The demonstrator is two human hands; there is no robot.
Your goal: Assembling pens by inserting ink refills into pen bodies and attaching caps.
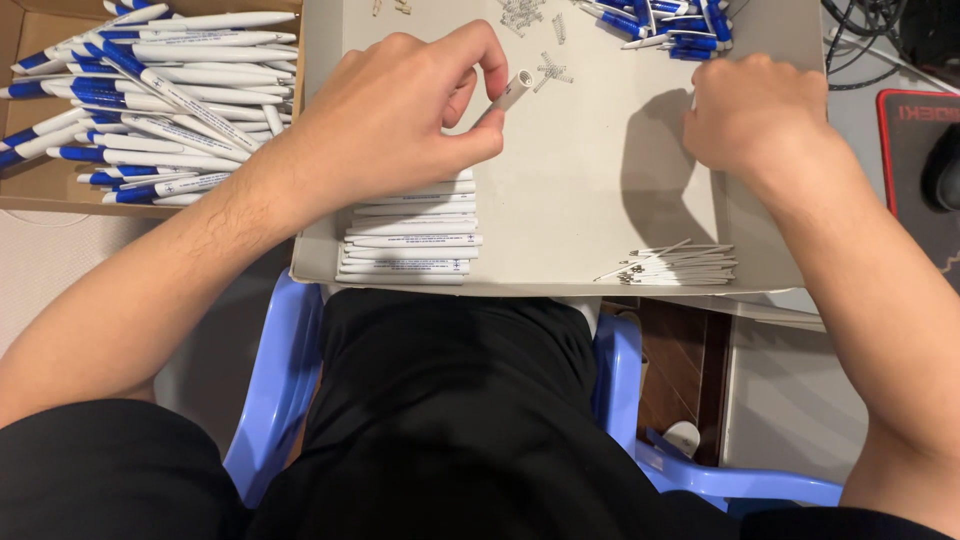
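My left hand point(400, 110) grips a white pen barrel point(514, 92) between thumb and fingers, its open end pointing up and right over the grey cardboard tray point(600, 190). Small metal springs point(552, 68) lie just beside the barrel's tip. My right hand point(755, 115) rests knuckles-up on the tray's right side with its fingers curled; whether it holds anything is hidden. Under my left hand lies a neat row of white pen barrels point(410, 245). A bundle of thin ink refills point(675, 267) sits at the tray's near right.
A brown cardboard box point(30, 190) at the left holds several finished white-and-blue pens point(160, 90). Blue pen parts point(660, 22) and more springs lie at the tray's far edge. A mouse on a black pad point(915, 160) is at the right. A blue plastic chair point(290, 380) is below.
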